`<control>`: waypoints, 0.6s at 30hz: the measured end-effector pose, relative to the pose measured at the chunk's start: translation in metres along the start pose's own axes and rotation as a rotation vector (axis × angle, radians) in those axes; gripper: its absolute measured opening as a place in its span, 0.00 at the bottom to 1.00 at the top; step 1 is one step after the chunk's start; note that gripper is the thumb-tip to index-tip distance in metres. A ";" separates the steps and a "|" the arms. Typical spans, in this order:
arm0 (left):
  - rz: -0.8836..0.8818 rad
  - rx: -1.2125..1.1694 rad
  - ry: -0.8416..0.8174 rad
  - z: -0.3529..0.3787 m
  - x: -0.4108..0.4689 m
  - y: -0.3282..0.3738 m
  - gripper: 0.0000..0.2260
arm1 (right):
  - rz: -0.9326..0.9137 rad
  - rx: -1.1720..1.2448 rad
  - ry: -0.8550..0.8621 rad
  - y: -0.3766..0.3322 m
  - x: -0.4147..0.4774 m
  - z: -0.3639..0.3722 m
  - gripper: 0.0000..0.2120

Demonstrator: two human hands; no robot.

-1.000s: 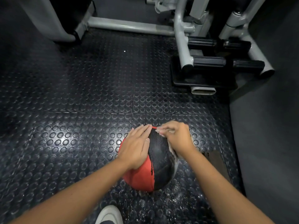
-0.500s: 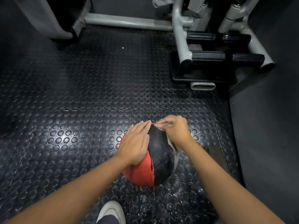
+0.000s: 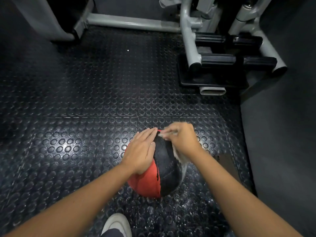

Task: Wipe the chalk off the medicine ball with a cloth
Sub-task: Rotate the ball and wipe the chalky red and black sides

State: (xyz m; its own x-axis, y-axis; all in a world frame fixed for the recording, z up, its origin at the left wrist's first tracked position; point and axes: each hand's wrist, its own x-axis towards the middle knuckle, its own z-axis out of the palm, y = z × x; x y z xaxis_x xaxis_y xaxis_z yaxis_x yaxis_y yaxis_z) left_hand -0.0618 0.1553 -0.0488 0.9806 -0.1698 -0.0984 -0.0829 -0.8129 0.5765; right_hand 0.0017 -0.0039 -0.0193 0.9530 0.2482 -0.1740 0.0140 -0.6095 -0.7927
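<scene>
Right, the ball (image 3: 165,170) sits on the studded floor mat (image 3: 82,134), its red side under the left hand (image 3: 142,151) and its black panel showing between the two hands. The left hand lies flat, fingers straight and together, its grip released, simply pressing on the ball. The right hand (image 3: 182,140) has its grip clenched on a pale cloth (image 3: 181,159), bunched against the far top of the black panel, just beside the left hand. Loose cloth spills out beneath that grip and down the ball's right flank. Below the grip, around the ball's base, white dust (image 3: 196,202) speckles the mat. Well beyond the grip stands a grey machine frame (image 3: 189,48). A white shoe (image 3: 118,223) pokes in nearer than both hands.
</scene>
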 end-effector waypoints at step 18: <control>0.018 0.018 -0.021 0.002 0.005 -0.002 0.36 | -0.065 0.080 0.012 0.014 -0.044 -0.004 0.09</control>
State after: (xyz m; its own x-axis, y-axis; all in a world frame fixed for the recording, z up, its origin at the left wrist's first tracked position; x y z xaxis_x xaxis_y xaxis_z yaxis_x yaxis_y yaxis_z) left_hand -0.0571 0.1556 -0.0520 0.9749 -0.1961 -0.1056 -0.1038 -0.8194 0.5637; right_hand -0.0390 -0.0264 -0.0202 0.9544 0.2757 -0.1143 0.0518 -0.5303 -0.8462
